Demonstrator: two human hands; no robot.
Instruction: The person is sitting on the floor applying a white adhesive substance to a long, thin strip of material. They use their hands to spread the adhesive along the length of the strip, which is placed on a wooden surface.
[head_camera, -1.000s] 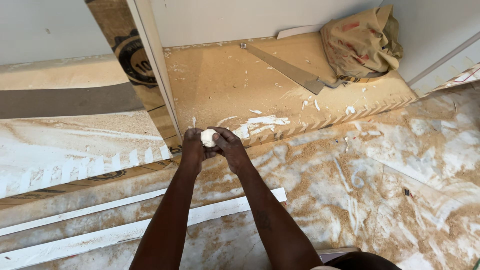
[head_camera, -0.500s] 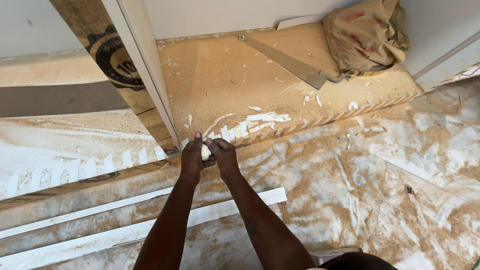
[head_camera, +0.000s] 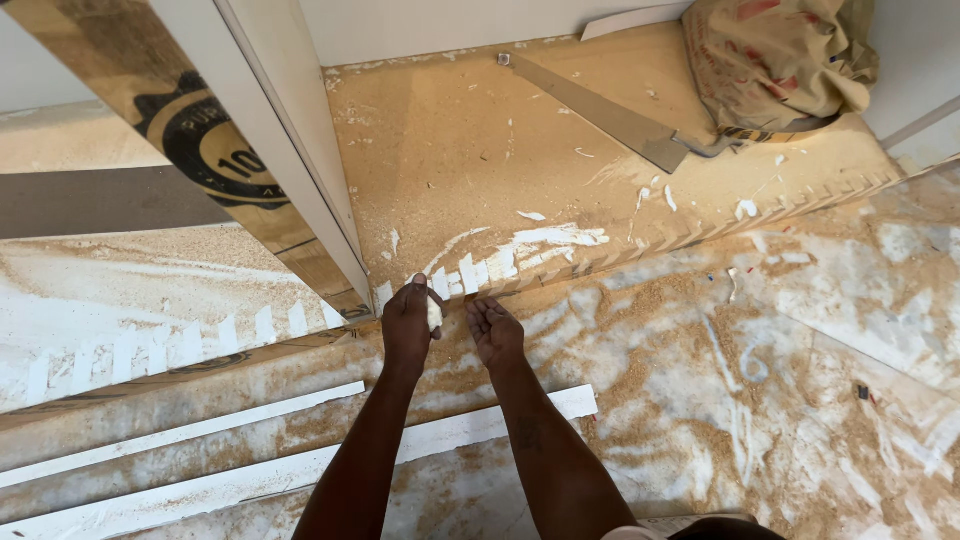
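Note:
My left hand (head_camera: 410, 325) is closed around a small white lump of putty (head_camera: 434, 314), held just in front of the notched edge of a wooden board (head_camera: 470, 140). My right hand (head_camera: 494, 330) is beside it, palm up, fingers loosely curled and holding nothing. Both hands hover over white smears of putty (head_camera: 545, 240) on the board's front edge. An upright white panel edge (head_camera: 300, 150) stands just left of my left hand.
A hand saw (head_camera: 610, 115) lies on the board at the back, next to a crumpled tan sack (head_camera: 775, 60). Two white strips (head_camera: 250, 470) lie on the sawdust-covered floor (head_camera: 780, 380) under my arms.
My hands were pressed together around the putty lump; now they have come apart, the lump stays in my left hand and my right hand has opened. The view has moved closer.

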